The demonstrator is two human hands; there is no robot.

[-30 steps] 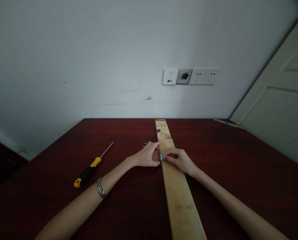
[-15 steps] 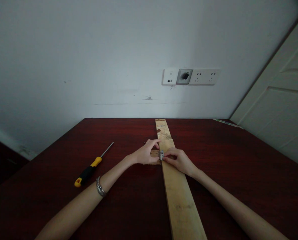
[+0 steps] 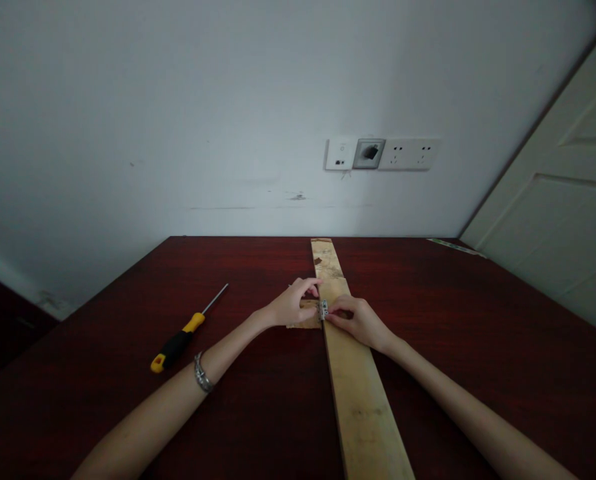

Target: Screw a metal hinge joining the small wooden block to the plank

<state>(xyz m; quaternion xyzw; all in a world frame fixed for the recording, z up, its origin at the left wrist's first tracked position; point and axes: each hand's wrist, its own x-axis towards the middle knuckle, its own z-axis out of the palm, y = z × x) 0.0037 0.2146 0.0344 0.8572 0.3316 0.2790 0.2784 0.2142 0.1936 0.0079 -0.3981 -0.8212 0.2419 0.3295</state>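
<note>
Pinched between thumb and index finger of the right hand (image 3: 361, 321): small silvery metal hinge (image 3: 324, 309) with dark holes, lying at the left edge of a long, pale yellow wooden board (image 3: 363, 393). Left hand (image 3: 288, 308) arched, thumb and fingers spread apart, not closed on anything; fingertips by the board's left edge, thumb over a short, light brown wooden piece (image 3: 305, 323). Short piece runs out leftward from the board, right beside the hinge, partly hidden by the left hand. Whether the thumb presses on it: cannot tell.

Long board lies flat on the dark red-brown table (image 3: 248, 420), running from the near edge of view to the far edge by the white wall (image 3: 178, 100). Yellow-and-black-handled screwdriver (image 3: 178, 343) lies left of the left hand, well apart from the board, metal shaft pointing away and to the right. Silver metal bracelet (image 3: 203, 373) on the left wrist. White socket plate (image 3: 411, 155) on wall; white panelled door (image 3: 568, 213) far right.
</note>
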